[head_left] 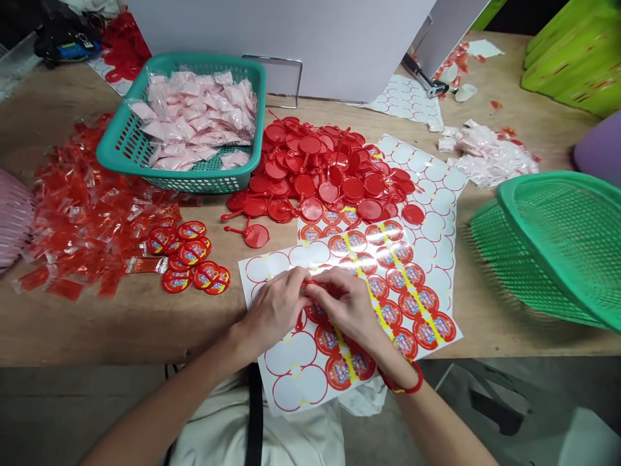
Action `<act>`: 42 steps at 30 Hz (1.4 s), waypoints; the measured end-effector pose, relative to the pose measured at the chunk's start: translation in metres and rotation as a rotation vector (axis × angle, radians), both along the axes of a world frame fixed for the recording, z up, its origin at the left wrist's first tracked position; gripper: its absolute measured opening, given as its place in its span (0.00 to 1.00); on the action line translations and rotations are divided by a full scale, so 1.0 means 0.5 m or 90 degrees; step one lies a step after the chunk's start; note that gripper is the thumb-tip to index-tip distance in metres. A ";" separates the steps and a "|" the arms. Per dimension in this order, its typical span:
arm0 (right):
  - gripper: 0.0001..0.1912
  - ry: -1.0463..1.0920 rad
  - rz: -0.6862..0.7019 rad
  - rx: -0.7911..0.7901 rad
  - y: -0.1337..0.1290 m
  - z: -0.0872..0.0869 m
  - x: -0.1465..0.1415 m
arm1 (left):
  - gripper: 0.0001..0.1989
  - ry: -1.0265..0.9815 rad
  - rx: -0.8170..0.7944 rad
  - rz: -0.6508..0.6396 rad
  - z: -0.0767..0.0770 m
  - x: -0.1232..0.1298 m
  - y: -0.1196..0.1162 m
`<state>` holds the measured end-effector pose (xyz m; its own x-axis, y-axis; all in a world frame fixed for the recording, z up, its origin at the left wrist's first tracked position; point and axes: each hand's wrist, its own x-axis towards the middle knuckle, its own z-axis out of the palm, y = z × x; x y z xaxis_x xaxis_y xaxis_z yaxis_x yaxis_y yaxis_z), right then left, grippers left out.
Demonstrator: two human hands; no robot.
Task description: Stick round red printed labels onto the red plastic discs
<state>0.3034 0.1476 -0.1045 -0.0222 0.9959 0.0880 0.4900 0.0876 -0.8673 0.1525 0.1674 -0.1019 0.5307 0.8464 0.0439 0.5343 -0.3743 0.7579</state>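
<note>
Sticker sheet (326, 338) partly off the wooden table (208, 327), grey floor (97, 404) below.

Table (204, 336), one: before me, plain wood, light brown, straight front edge. Panel (291, 32), one: whitish, upright at my table's far side, a wire frame (300, 84) at its foot. Floor (87, 401): grey, seen below the table. Stool-like piece (548, 421), one: grey-green, slotted, low to my right. Light: soft, faint shadows on wood.
</note>
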 end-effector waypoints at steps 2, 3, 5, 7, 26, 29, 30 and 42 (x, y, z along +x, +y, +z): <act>0.09 0.061 0.006 -0.020 0.002 0.011 0.004 | 0.04 -0.095 -0.115 0.028 0.013 -0.003 0.000; 0.12 0.113 0.007 -0.041 0.002 0.016 0.006 | 0.04 -0.159 -0.192 0.056 0.020 -0.005 0.001; 0.14 0.221 0.028 -0.093 -0.002 0.023 0.008 | 0.09 -0.307 -0.361 0.132 0.034 -0.007 0.003; 0.12 0.284 0.048 -0.117 -0.009 0.026 0.006 | 0.17 -0.436 -0.500 0.214 0.045 -0.006 0.003; 0.05 0.296 0.000 -0.047 -0.038 0.024 -0.037 | 0.08 -0.466 -0.236 0.271 0.035 -0.003 -0.076; 0.07 0.238 0.013 -0.042 -0.041 0.018 -0.046 | 0.08 -0.357 -0.160 0.278 0.030 -0.005 -0.085; 0.09 0.216 0.017 -0.054 -0.043 0.015 -0.049 | 0.08 -0.312 -0.135 0.267 0.030 -0.011 -0.081; 0.09 -0.088 0.042 -0.023 -0.048 0.015 0.031 | 0.15 0.233 0.325 0.334 0.056 -0.215 0.075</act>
